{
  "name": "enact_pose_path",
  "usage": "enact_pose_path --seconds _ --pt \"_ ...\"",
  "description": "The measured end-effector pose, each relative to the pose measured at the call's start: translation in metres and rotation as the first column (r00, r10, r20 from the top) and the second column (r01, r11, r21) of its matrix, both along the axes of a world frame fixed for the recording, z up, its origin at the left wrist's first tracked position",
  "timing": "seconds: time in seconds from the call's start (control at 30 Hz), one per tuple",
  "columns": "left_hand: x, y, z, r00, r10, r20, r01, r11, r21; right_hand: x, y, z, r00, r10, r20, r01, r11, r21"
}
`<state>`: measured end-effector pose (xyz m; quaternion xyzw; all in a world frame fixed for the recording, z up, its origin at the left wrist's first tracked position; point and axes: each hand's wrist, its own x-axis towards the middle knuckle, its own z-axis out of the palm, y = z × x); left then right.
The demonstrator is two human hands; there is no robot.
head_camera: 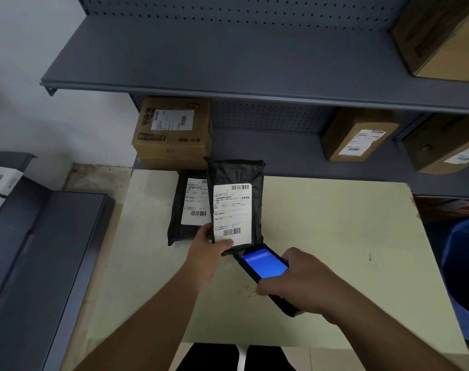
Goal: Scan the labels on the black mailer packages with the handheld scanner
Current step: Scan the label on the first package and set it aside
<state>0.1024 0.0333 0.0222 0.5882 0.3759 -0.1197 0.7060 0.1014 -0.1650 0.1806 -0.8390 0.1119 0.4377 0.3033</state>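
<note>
My left hand (208,251) grips the bottom edge of a black mailer package (240,174) and holds it upright above the table, its white label (232,214) with barcodes facing me. My right hand (298,281) holds the black handheld scanner (265,265), whose screen glows blue; its top end points at the lower edge of the held mailer, nearly touching it. A second black mailer (178,210) with a white label lies flat on the table behind and left of the held one, partly hidden by it.
The pale yellow table (335,236) stands against grey metal shelving (228,62). Cardboard boxes (174,129) with labels sit on the lower shelf, more at the right. A dark grey cabinet (40,250) is at the left, a blue bin (466,277) at the right.
</note>
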Motion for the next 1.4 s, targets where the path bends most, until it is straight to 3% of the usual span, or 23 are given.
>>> enact_pose_path --seconds 0.37,0.5,0.87,1.4 --pt "-0.009 -0.002 0.000 1.000 -0.004 -0.009 0.005 1.000 0.015 -0.006 -0.001 -0.003 1.000 0.000 0.003 0.000 1.000 0.007" --pt "-0.011 -0.003 0.000 0.999 -0.032 -0.008 0.032 0.996 0.087 -0.011 0.001 -0.004 1.000 0.023 0.015 -0.023 1.000 -0.006" --pt "-0.015 -0.004 0.001 1.000 0.011 -0.008 -0.010 1.000 0.014 -0.017 -0.004 -0.006 0.997 -0.065 -0.031 0.066 0.998 0.022" --pt "-0.018 -0.002 -0.001 1.000 0.016 -0.020 -0.015 0.998 0.053 -0.025 -0.006 -0.007 0.998 -0.046 -0.034 0.047 0.998 0.038"
